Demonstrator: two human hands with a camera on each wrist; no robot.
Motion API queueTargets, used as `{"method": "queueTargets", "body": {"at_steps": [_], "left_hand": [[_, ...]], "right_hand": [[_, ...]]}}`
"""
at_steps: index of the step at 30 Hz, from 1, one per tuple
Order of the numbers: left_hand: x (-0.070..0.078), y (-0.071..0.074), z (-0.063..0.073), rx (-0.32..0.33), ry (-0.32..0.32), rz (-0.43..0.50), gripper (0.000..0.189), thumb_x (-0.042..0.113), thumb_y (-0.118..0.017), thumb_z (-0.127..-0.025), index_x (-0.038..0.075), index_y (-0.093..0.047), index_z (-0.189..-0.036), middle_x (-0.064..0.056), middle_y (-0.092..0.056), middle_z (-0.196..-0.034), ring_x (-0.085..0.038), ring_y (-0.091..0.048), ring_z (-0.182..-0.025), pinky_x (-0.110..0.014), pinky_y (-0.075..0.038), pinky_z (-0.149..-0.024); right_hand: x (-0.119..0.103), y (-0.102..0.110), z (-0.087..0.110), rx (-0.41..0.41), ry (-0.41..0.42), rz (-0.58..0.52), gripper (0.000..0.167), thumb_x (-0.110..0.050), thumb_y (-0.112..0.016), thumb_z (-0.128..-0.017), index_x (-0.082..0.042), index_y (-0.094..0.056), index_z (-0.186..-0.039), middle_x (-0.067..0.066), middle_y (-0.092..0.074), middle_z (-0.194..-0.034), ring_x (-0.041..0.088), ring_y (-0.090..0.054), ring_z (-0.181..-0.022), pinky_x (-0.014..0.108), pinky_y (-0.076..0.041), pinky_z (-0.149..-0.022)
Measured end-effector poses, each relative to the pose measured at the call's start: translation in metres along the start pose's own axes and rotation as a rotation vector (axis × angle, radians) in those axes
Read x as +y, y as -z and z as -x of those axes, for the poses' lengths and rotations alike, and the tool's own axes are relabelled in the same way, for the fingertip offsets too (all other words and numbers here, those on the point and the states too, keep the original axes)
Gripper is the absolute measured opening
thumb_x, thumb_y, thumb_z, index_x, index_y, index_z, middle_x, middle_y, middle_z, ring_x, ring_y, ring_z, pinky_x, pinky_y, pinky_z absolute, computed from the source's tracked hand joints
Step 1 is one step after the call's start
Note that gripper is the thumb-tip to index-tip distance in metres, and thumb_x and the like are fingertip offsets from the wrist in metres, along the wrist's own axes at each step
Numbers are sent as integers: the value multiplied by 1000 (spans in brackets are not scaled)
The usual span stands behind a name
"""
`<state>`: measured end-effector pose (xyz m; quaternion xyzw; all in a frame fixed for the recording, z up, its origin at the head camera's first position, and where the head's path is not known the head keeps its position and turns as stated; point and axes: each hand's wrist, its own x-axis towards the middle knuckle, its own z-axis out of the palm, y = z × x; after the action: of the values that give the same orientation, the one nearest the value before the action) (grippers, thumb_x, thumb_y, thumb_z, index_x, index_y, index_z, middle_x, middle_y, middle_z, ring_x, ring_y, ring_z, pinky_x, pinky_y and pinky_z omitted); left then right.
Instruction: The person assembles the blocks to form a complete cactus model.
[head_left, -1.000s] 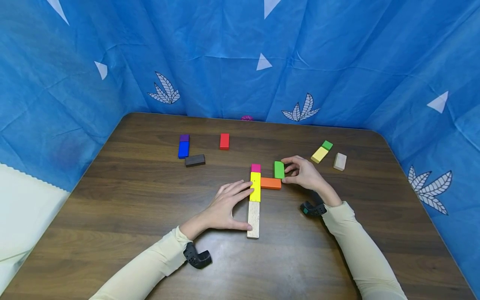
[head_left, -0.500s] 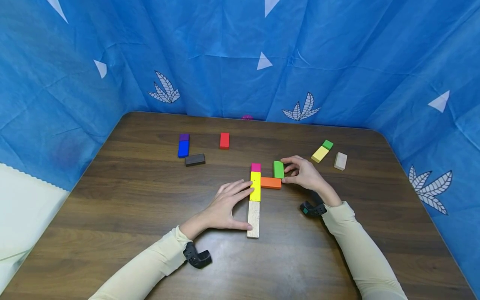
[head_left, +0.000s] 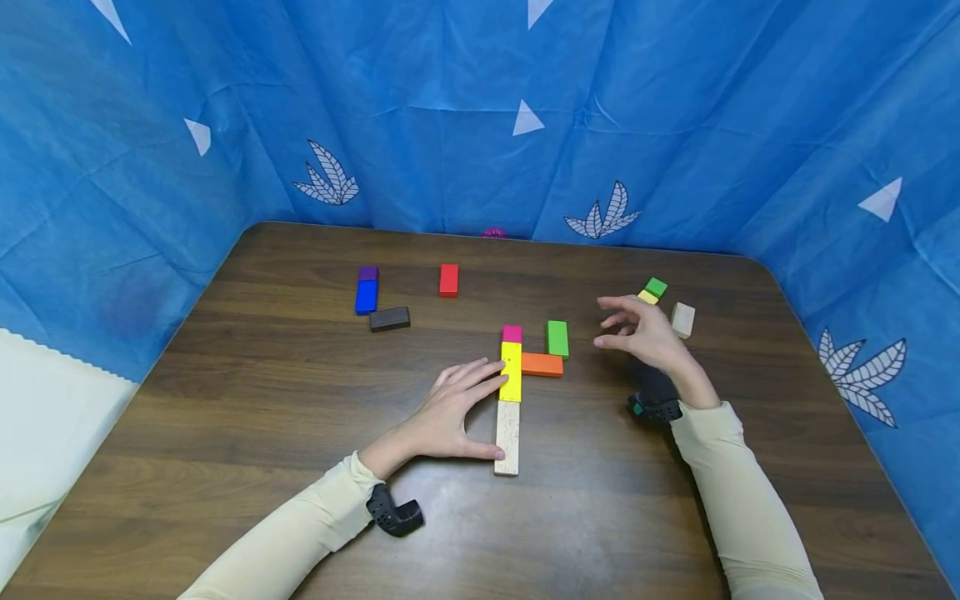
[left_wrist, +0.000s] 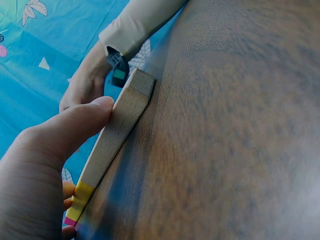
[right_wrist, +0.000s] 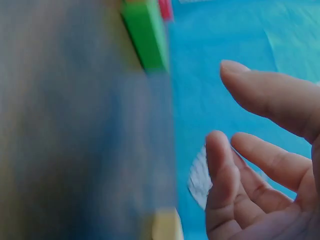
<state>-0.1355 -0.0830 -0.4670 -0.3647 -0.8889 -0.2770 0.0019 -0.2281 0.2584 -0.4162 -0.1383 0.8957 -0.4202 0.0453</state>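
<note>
My left hand (head_left: pixel 455 410) lies with spread fingers along the left side of a block row. Its thumb touches the long natural-wood block (head_left: pixel 507 440), and its fingertips rest on the yellow block (head_left: pixel 511 372). A pink block (head_left: pixel 512 334) caps the row's far end. An orange block (head_left: pixel 542 365) juts right from the yellow one, with a green block (head_left: pixel 557 339) standing off its right end. To the right of the green block, my right hand (head_left: pixel 647 333) hovers with loosely bent fingers and holds nothing; the right wrist view shows a gap between thumb and fingers.
Beyond my right hand lie a pale yellow block (head_left: pixel 647 297), partly hidden, a small green block (head_left: pixel 656 287) and a whitish block (head_left: pixel 683 319). At the back left are purple (head_left: pixel 368 272), blue (head_left: pixel 367 297), dark (head_left: pixel 390 319) and red (head_left: pixel 448 281) blocks. A blue curtain (head_left: pixel 450 108) surrounds the table.
My right hand has left the green block and moved right, now covering part of the pale yellow block. The green block stays against the orange one. My left hand has not moved.
</note>
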Motion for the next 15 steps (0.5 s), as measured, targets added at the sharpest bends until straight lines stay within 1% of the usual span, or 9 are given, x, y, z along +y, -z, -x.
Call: {"method": "queueTargets", "body": {"at_steps": [2, 5, 8, 10, 12, 15], "left_hand": [[0, 0, 0, 2, 3, 3, 98, 61, -77, -68, 14, -45, -147, -2, -38, -156, -28, -29, -147, -55, -24, -113], [-1, -1, 0, 2, 3, 0, 98, 61, -77, -68, 14, -45, -148, -2, -37, -156, -28, -28, -147, -55, -24, -113], [-1, -1, -1, 3, -1, -5, 97, 61, -76, -68, 14, -45, -147, -2, -37, -156, -28, -28, -147, -55, -25, -112], [-1, -2, -1, 5, -2, 1, 97, 60, -77, -68, 14, -45, -147, -2, -38, -156, -29, -28, -147, -55, -25, -112], [-1, -2, -1, 6, -1, 5, 97, 60, -77, -68, 14, -45, -147, -3, -38, -156, -29, -28, -147, -55, -25, -112], [0, -1, -1, 8, 0, 10, 97, 60, -77, -68, 14, -45, -147, -3, -38, -156, -29, -29, -147, -56, -24, -112]], "right_hand": [[5, 15, 4, 89, -39, 6, 62, -15, -78, -84, 0, -52, -138, 23, -57, -125, 30, -60, -98, 13, -45, -70], [15, 36, 11, 219, -120, 19, 63, -21, -75, -86, -3, -50, -141, 23, -52, -130, 23, -55, -99, 13, -43, -68], [30, 52, 17, 308, -197, 31, 66, -26, -74, -87, -4, -47, -143, 22, -46, -135, 25, -50, -105, 15, -41, -70], [40, 59, 21, 332, -258, 39, 68, -28, -73, -88, -4, -44, -145, 22, -43, -139, 29, -47, -112, 18, -42, -72], [49, 64, 23, 335, -314, 47, 71, -30, -72, -88, -4, -42, -147, 24, -40, -142, 36, -43, -119, 26, -42, -79], [61, 68, 25, 304, -379, 55, 75, -32, -71, -88, -4, -37, -149, 28, -36, -145, 43, -39, -125, 44, -44, -91]]}}
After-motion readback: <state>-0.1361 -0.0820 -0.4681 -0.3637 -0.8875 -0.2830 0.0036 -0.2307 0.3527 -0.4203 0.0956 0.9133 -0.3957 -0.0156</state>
